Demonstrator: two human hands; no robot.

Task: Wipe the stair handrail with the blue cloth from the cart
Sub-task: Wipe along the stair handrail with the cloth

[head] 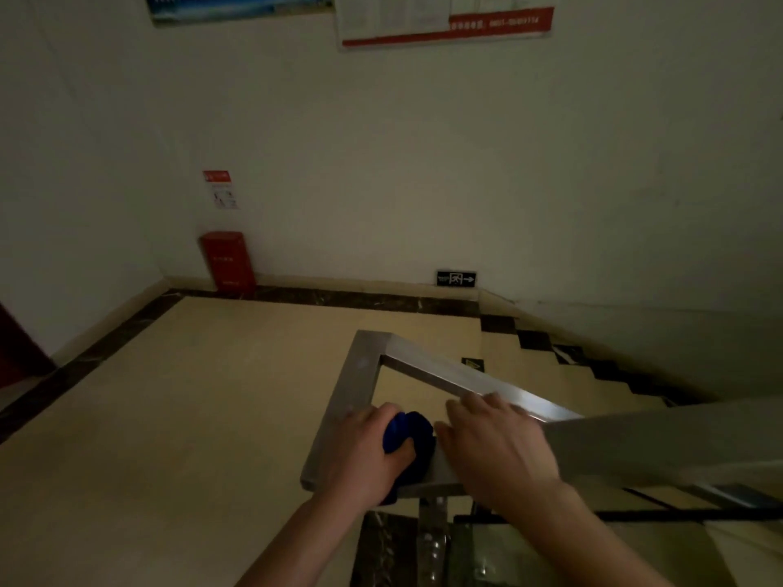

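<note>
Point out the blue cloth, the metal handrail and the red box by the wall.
blue cloth point(410, 434), head view: bunched middle, beside the left hand's thumb.
metal handrail point(363, 377), head view: flat top near its corner.
red box point(227, 261), head view: front face.

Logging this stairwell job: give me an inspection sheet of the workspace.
Surface: steel handrail, flat-topped, bending at a corner over the landing.
Job's things: blue cloth bunched on the rail.
Clutter: nothing seen.
Hands: left hand grips the cloth; right hand rests flat on the rail, fingers spread.
Cables: nothing seen.
Surroundings: beige tiled landing, red fire cabinet, exit sign, wall notices, dim light.
</note>
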